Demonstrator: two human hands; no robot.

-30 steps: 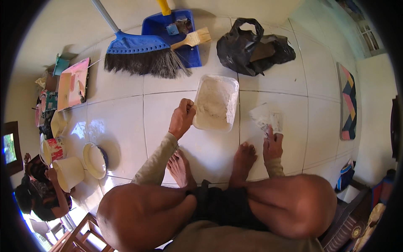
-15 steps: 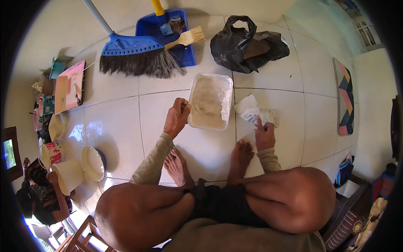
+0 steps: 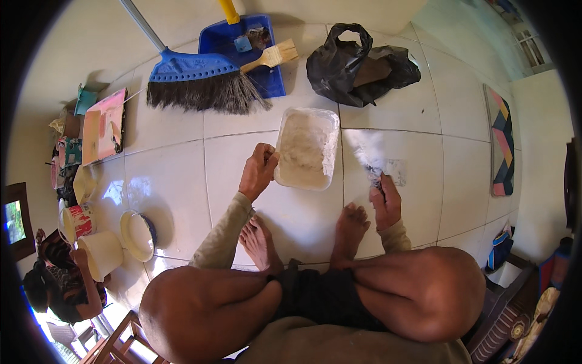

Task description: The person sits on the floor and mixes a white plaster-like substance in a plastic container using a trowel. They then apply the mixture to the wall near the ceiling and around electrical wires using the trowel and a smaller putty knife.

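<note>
The person squats on white floor tiles. The left hand has its fingers curled together over the near left rim of a white rectangular tub filled with pale powdery paste. The right hand closes around a small tool whose handle is hidden in the fist; its tip meets a white smear just ahead of the fingers on the tile. Beyond the tub lie a blue broom, a blue dustpan with a wooden paintbrush across it, and a crumpled black plastic bag. Far left of the left fingers sit a flat pink package, a red-and-white labelled can, a white bucket and a round lid.
</note>
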